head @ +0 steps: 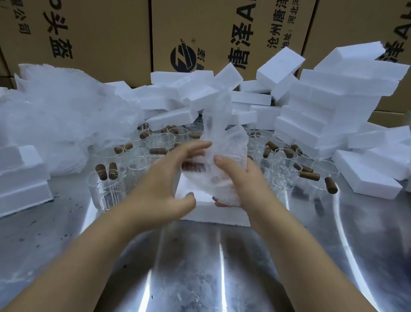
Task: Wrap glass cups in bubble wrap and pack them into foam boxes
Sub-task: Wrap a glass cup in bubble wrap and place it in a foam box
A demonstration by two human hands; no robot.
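A glass cup with a brown cork inside, partly covered in bubble wrap (220, 154), is held above a white foam box (209, 212) on the metal table. My right hand (237, 181) grips the wrapped cup from the right, thumb on its front. Just left of it, my left hand (170, 175) has its fingers spread, the fingertips touching the wrap. A loose tail of wrap stands up above the cup. Several bare glass cups (107, 189) with corks stand behind and beside the box.
A heap of bubble wrap (61, 118) lies at the left. Stacked foam boxes (327, 111) rise at the right and others sit at the far left (6, 175). Cardboard cartons (210, 27) form a wall behind. The shiny table (188, 278) reaches to me.
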